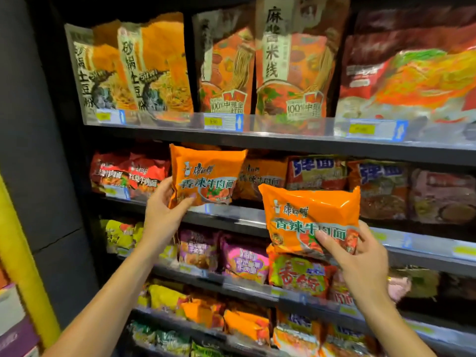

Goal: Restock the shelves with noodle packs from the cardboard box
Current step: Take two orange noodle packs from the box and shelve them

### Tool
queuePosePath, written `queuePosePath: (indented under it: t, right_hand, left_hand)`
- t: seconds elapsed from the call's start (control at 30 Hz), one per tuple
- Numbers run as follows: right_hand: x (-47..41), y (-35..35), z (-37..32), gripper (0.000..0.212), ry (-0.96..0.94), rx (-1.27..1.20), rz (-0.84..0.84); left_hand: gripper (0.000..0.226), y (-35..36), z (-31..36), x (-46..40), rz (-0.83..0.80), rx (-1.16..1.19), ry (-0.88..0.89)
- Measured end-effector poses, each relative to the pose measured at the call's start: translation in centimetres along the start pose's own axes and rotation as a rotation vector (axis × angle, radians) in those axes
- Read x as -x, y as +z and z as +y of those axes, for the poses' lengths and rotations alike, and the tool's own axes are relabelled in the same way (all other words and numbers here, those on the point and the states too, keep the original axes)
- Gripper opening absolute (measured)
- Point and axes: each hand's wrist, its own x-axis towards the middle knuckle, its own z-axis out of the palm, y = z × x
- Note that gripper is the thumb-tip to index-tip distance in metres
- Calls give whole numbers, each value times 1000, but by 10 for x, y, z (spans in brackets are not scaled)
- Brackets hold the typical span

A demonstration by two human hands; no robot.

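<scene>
My left hand point(164, 207) grips the lower left corner of an orange noodle pack point(207, 173), held upright at the front of the second shelf point(231, 215). My right hand point(360, 256) holds a second orange noodle pack point(311, 217) by its bottom edge, lower and to the right, in front of the shelf edge. Another orange pack of the same kind point(262, 176) stands on that shelf between the two held packs. The cardboard box is not in view.
Tall noodle bags point(291, 60) fill the top shelf. Red packs point(128, 173) stand left of the orange slot, blue-labelled packs point(316, 173) to the right. Lower shelves hold purple point(244, 256), yellow point(121, 235) and orange packs. A dark post point(38, 124) and a yellow strip point(23, 253) stand on the left.
</scene>
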Motion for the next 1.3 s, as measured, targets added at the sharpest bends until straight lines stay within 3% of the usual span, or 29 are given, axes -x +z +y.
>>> queuePosePath:
  t: [0.2,0.43,0.67,0.8,1.0,1.17,1.3]
  right_hand:
    - [-17,41,4,35,0,21,62]
    - [-12,69,11,30,-8,53,131]
    - [-14,91,11,31,-30,76,144]
    - [-22,100,10,31,-47,49,138]
    - [-47,111,-2,26,-4,-46,125]
    - [-73,123,2,34,249,-176,-5]
    - [-93,132,9,33,320,-163,7]
  left_hand:
    - [40,-12,-46,-69,-133,-54,42]
    - [35,-5,-90,-103,-276,-99,-29]
    - [29,8,-96,-135,-304,-458,-158]
    - [28,12,-93,-140,-297,-542,-163]
    - [26,14,-85,-142,-117,-756,97]
    - [37,9,-84,-140,-167,-986,322]
    - [28,7,-95,-134,-182,-918,646]
